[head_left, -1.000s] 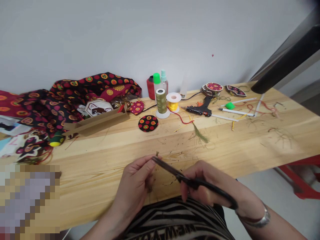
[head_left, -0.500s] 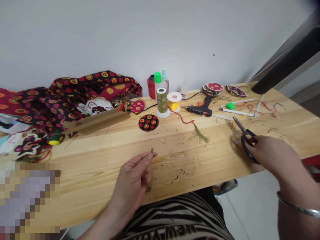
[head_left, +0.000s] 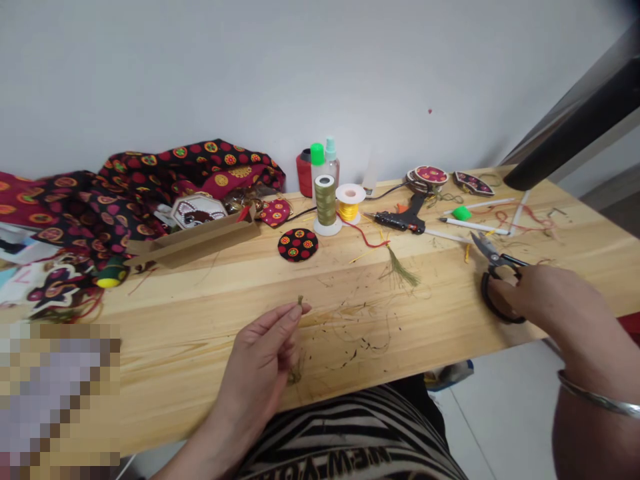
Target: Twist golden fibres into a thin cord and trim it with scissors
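My left hand (head_left: 265,353) is closed in a pinch above the front of the wooden table. The tip of a bundle of olive thread (head_left: 300,301) pokes out over its thumb and forefinger, and loose strands hang below the palm. At the right, my right hand (head_left: 545,300) is closed on the black handles of a pair of scissors (head_left: 493,257). Their blades point away toward the back and are slightly apart. Between the hands lies an olive thread tassel (head_left: 400,267) with a red cord (head_left: 364,239) near its top.
Behind stand a spool of olive thread (head_left: 326,203), a spool of yellow cord (head_left: 349,212) and bottles (head_left: 317,173). A glue gun (head_left: 405,217) lies right of them. A round fabric piece (head_left: 298,245), a cardboard tray (head_left: 200,243) and patterned cloth (head_left: 150,177) are leftward. Thread scraps litter the table (head_left: 200,347).
In my right hand the scissors have turned, and their blades now show a small gap. My left hand keeps its pinch, nearly unmoved.
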Tool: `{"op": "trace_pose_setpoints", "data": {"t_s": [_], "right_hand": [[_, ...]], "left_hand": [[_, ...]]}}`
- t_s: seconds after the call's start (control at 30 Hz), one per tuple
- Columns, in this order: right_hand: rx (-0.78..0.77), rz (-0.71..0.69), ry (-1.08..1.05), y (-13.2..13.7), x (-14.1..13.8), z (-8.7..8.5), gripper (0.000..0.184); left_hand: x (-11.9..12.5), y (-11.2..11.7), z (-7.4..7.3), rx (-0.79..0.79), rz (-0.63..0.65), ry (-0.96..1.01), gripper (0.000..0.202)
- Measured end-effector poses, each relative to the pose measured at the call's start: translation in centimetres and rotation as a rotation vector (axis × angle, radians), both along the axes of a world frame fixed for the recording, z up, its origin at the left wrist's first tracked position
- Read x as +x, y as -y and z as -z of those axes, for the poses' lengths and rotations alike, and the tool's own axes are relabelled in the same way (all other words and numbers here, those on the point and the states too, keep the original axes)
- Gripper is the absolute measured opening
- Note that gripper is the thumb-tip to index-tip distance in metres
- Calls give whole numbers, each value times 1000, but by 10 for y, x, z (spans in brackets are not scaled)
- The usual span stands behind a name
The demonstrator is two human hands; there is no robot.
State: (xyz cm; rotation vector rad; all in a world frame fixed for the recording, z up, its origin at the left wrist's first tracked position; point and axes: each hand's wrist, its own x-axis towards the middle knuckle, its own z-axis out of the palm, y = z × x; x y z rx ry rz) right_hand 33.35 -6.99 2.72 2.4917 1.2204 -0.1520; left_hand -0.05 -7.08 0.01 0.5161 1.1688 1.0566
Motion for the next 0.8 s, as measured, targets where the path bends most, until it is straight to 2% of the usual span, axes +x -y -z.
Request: {"op": "trace_pose_setpoints", "data": {"t_s": [0.27,0.33,0.4,0.47,0.57,0.67,0.8], "right_hand": [[-29,10,-48,0,10,-1,52],[29,15,-15,4,8,-4,51],[176,-27,-6,7,2,-5,43],[379,-170,-102,10,-7,-3,28],[575,-509,-392,13,-24,8,18],[577,-777,-605,12,-42,23,18],[567,-878,-676,8,-60,36,17]], "left_hand": [[0,-1,-3,17,-23,-8,18],[0,-1,-4,19,-29,-14,18],[0,-2,-4,15,-26,-17,17],[1,-2,-4,14,-20,-18,17],[2,-2,-4,17,-7,-17,17],[3,-1,-3,11,-1,-18,17],[1,0,0,-2,-6,-24,19]]}}
